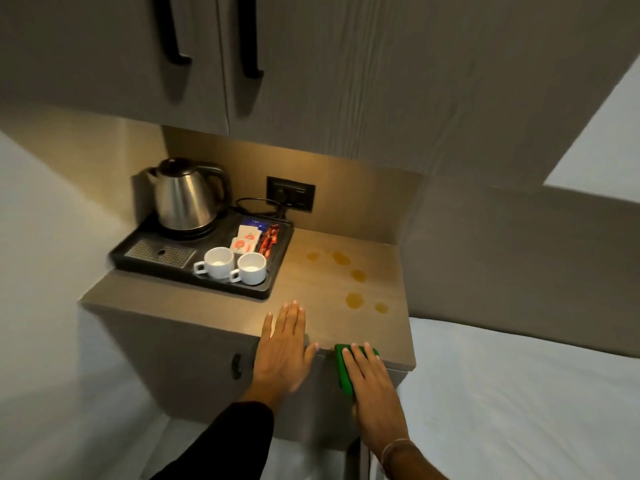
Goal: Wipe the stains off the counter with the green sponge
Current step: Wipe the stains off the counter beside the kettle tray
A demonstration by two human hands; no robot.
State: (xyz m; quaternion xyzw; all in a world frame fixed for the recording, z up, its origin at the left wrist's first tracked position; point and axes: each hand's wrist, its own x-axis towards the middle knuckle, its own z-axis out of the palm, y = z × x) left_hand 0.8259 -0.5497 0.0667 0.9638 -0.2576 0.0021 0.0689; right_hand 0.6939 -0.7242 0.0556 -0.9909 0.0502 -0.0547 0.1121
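Note:
The wooden counter (322, 282) carries several yellow-brown stains (354, 301) on its right half. My right hand (372, 386) holds the green sponge (344, 372) at the counter's front edge, fingers flat over it, with the sponge's far end just reaching the top surface. The stains lie beyond the sponge, apart from it. My left hand (282, 348) hovers flat and open over the front edge, left of the sponge, its fingers spread and empty.
A black tray (273, 282) on the counter's left holds a steel kettle (185, 195), two white cups (235, 266) and sachets (254, 239). A wall socket (290, 192) with a cord sits behind. Cabinets hang overhead. A white bed (519, 393) lies at the right.

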